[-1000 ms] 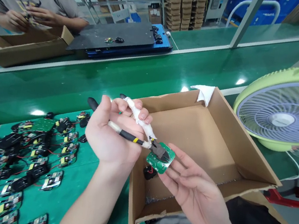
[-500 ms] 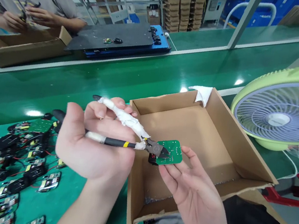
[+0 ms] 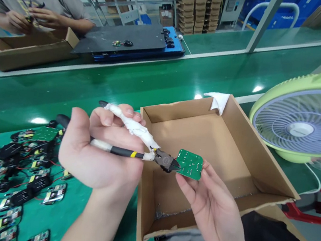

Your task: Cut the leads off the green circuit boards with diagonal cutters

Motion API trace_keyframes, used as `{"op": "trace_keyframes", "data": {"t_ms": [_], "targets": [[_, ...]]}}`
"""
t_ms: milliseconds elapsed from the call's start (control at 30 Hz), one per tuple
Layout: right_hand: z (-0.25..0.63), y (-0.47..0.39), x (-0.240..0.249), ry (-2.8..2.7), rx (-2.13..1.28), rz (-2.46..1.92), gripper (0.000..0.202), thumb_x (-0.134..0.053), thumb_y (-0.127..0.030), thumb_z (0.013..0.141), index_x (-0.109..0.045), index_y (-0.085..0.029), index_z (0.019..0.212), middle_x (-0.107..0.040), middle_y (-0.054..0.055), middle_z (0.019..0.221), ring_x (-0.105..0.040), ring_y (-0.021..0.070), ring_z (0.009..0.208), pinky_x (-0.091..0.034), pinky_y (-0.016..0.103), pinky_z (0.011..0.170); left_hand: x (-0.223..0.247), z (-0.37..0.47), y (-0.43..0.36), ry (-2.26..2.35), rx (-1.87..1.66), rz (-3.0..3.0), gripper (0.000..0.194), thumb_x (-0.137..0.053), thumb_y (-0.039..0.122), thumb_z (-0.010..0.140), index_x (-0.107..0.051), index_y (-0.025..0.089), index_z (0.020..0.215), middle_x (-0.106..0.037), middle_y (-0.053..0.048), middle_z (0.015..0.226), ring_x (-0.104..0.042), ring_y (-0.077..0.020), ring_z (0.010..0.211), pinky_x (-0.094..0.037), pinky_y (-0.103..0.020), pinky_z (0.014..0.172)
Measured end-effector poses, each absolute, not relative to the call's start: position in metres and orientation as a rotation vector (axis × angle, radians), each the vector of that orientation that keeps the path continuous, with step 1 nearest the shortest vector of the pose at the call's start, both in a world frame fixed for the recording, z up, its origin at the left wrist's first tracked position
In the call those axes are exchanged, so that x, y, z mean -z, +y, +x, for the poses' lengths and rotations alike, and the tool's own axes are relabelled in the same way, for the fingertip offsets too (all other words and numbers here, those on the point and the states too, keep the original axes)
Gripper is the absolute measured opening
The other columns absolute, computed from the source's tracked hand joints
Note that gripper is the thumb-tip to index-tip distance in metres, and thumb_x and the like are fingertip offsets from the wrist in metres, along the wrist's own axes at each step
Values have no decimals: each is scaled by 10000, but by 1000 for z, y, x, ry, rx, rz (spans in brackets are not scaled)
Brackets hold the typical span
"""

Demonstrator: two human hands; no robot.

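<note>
My left hand (image 3: 103, 156), palm up, holds a pair of diagonal cutters (image 3: 166, 161). Its handles are wrapped partly in white tape, and the fingers curl around the upper one. Between the fingertips of my right hand (image 3: 214, 205) is a small green circuit board (image 3: 190, 164), solder side up. The cutter jaws are at the board's left edge; whether they touch it I cannot tell. A dark part shows beneath the jaws, mostly hidden. Both hands are above an open cardboard box (image 3: 189, 131) with small clippings along its near inner edges.
Several boards wired to black housings (image 3: 38, 184) cover the green mat at left. A green fan (image 3: 300, 129) stands at right, and a white cloth (image 3: 219, 103) hangs on the box corner. Across the bench, a co-worker's hands (image 3: 33, 19) work above another box (image 3: 29, 48).
The circuit board has shifted right with my right hand, so the cutter jaws now lie at its left edge instead of over its face. My left hand has barely moved.
</note>
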State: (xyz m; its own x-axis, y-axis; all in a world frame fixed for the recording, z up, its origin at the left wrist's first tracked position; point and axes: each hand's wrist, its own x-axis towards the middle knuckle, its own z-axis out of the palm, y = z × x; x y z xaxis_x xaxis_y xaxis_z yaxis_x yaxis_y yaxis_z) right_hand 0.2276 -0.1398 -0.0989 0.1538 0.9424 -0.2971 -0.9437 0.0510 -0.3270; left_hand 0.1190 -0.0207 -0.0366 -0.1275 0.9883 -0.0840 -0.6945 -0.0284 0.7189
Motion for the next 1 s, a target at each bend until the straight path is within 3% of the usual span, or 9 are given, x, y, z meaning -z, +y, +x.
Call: {"op": "trace_keyframes", "data": {"t_ms": [167,367,633,833,1000], "targets": [[226,-141,101,-27,-1395,-512,77,-657,-121,963,-690,-189,979,-788,45,1128,-757,153,1053,-608,333,1007,37,122,-16,739,-1564,478,553,-251,475,1038,-374,200,574,-489,-65,664,-542,-180,630,-457,-353,604],[225,-141,103,-69,-1370,-529,77,-646,-127,976,-677,-197,968,-772,21,1116,-745,127,1053,-598,321,1022,41,123,-14,740,-1529,454,515,-296,450,1029,-372,189,591,-480,-60,667,-551,-175,674,-463,-346,639],[222,-141,101,-96,-1371,-553,170,-744,-110,887,-638,-221,960,-767,-1,1030,-753,118,999,-605,318,997,46,124,-3,690,-1543,443,501,-309,386,1023,-236,178,573,-379,-40,591,-460,-148,557,-384,-288,553],[221,-145,96,-98,-1380,-604,210,-757,-100,867,-631,-242,958,-766,2,1056,-752,112,981,-604,301,989,53,125,5,633,-1540,391,478,-364,352,988,-271,187,548,-343,-35,605,-407,-149,542,-376,-279,541],[219,-144,97,-67,-1373,-612,220,-760,-88,859,-643,-244,960,-778,-1,1046,-746,107,1023,-594,296,1008,55,126,9,611,-1526,400,459,-361,296,977,-207,183,559,-343,-35,601,-385,-144,517,-360,-272,527]]}}
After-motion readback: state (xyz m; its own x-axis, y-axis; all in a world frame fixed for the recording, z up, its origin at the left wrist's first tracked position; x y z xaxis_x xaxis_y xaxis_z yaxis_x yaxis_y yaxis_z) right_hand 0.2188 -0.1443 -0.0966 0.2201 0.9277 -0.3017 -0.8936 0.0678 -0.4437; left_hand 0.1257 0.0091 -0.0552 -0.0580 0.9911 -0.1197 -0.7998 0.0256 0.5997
